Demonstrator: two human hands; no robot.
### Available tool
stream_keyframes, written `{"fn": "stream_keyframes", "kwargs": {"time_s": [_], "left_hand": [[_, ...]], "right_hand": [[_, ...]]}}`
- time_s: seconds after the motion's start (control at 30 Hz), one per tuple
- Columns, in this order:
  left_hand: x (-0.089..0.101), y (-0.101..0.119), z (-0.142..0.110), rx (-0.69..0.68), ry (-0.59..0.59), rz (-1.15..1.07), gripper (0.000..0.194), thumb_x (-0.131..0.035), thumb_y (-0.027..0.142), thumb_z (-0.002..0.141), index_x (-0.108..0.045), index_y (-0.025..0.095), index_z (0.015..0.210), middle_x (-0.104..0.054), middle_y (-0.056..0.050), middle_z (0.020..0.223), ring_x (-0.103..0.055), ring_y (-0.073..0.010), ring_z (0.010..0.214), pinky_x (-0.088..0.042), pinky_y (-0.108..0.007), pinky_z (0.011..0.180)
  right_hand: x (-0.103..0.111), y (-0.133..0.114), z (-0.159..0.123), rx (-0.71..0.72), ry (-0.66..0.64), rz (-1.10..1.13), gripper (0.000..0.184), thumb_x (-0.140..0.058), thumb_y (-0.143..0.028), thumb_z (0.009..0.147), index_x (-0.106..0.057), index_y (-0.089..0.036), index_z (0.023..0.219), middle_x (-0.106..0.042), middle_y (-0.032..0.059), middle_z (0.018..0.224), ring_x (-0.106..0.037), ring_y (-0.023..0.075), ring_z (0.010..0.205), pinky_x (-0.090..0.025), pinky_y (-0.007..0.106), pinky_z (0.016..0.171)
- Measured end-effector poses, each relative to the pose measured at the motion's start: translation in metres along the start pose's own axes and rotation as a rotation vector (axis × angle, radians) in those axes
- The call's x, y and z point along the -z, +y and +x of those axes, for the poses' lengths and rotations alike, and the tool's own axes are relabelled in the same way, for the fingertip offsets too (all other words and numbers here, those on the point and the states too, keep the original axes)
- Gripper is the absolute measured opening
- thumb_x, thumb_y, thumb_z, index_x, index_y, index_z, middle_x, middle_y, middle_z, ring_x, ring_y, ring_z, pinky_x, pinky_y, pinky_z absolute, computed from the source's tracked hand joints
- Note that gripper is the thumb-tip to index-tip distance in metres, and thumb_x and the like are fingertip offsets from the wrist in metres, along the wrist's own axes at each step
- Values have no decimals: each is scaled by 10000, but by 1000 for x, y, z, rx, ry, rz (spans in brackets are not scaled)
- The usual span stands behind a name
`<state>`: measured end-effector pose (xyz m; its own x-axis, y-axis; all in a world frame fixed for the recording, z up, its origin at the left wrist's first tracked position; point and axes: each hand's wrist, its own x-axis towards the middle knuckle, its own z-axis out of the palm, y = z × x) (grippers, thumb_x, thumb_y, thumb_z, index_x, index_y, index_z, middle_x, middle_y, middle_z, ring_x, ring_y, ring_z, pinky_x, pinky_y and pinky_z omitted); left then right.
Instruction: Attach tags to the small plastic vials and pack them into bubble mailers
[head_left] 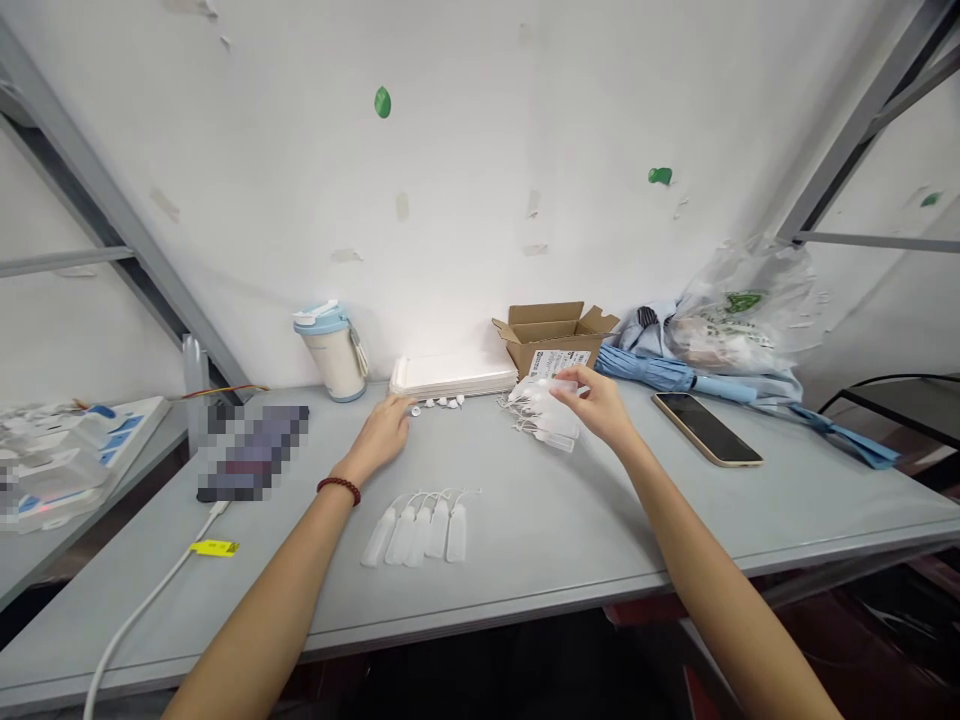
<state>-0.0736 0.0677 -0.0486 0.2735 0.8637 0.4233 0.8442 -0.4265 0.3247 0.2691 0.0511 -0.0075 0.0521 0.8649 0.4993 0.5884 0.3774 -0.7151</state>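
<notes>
My left hand (384,432) reaches across the grey table (540,520) with its fingers curled at a small white cap (415,410), the nearest of a short row of white caps (444,402). My right hand (596,402) is closed on a small clear plastic bottle (561,385) at the top of a loose pile of such bottles (546,420). Several more clear bottles with looped strings (421,528) lie side by side in a row near the table's middle. A red bead bracelet (339,487) is on my left wrist.
Against the wall stand a blue-lidded cup (331,350), a stack of white trays (452,374) and an open cardboard box (553,335). A phone (706,428), a blue umbrella (675,375) and a plastic bag (742,305) lie right. A white cable (150,600) runs left.
</notes>
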Motion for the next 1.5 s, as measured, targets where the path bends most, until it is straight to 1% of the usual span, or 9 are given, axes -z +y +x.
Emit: {"fn": "stream_keyframes", "kwargs": {"time_s": [0.17, 0.37, 0.5, 0.7, 0.87, 1.0, 1.13, 1.33, 1.5], "left_hand": [[-14, -6, 3, -66, -57, 7, 403, -382, 90, 771, -613, 108, 1101, -598, -128, 1196, -524, -248, 1128, -386, -413, 1006], [-14, -7, 3, 15, -53, 24, 320, -395, 126, 789, -670, 139, 953, -657, -118, 1020, -591, -244, 968, -444, -386, 904], [-8, 3, 2, 105, -53, -70, 270, -456, 164, 768, -689, 139, 902, -671, -115, 955, -603, -246, 893, -446, -362, 849], [5, 35, 2, 482, -55, -755, 181, -624, 270, 711, -700, 137, 806, -676, -60, 815, -552, -152, 680, -432, -278, 668], [11, 56, 2, 649, -112, -1400, 93, -646, 157, 716, -664, 93, 781, -580, -36, 730, -471, -65, 571, -398, -183, 524], [13, 58, 3, 773, -226, -1642, 94, -540, 78, 801, -574, 103, 718, -489, -6, 655, -416, -39, 498, -365, -138, 442], [17, 64, 0, 799, -366, -1570, 163, -534, 256, 861, -546, 120, 773, -472, -3, 685, -371, -33, 458, -265, -128, 354], [23, 92, -9, 472, -493, -1192, 358, -635, 483, 759, -568, 132, 790, -394, 47, 638, -298, -33, 453, -247, -157, 385], [19, 94, -14, 399, -515, -944, 412, -580, 546, 762, -588, 135, 732, -292, 78, 541, -266, -55, 442, -263, -199, 414]], "right_hand": [[7, 4, 1, 32, -81, -27, 182, -626, -315, 644, -545, -194, 753, -629, 28, 811, -544, 177, 761, -401, 294, 644], [13, 3, 0, 24, -178, -86, 141, -615, -250, 640, -528, -202, 740, -589, 3, 784, -500, 161, 753, -375, 291, 664], [9, -8, -3, -7, -174, 47, 192, -661, -304, 642, -533, -198, 736, -594, 9, 795, -519, 163, 757, -384, 292, 665], [-12, -36, -18, -157, -303, 555, 310, -659, -451, 712, -527, -204, 843, -648, 18, 776, -574, 145, 708, -423, 289, 683], [-41, -45, -33, -249, -449, 697, 311, -627, -472, 754, -520, -203, 868, -670, 17, 759, -515, 99, 577, -419, 282, 643], [-56, -46, -41, -309, -538, 760, 345, -647, -489, 734, -498, -198, 845, -668, 21, 732, -497, 91, 532, -406, 272, 578], [-60, -48, -46, -353, -560, 762, 373, -661, -506, 713, -487, -194, 819, -658, 15, 713, -494, 86, 513, -403, 265, 560], [-62, -50, -48, -327, -581, 690, 383, -632, -522, 723, -481, -191, 842, -639, -2, 684, -497, 85, 500, -381, 245, 530], [-63, -50, -49, -218, -605, 622, 348, -579, -521, 767, -488, -197, 859, -621, -13, 674, -481, 84, 486, -346, 233, 499]]}}
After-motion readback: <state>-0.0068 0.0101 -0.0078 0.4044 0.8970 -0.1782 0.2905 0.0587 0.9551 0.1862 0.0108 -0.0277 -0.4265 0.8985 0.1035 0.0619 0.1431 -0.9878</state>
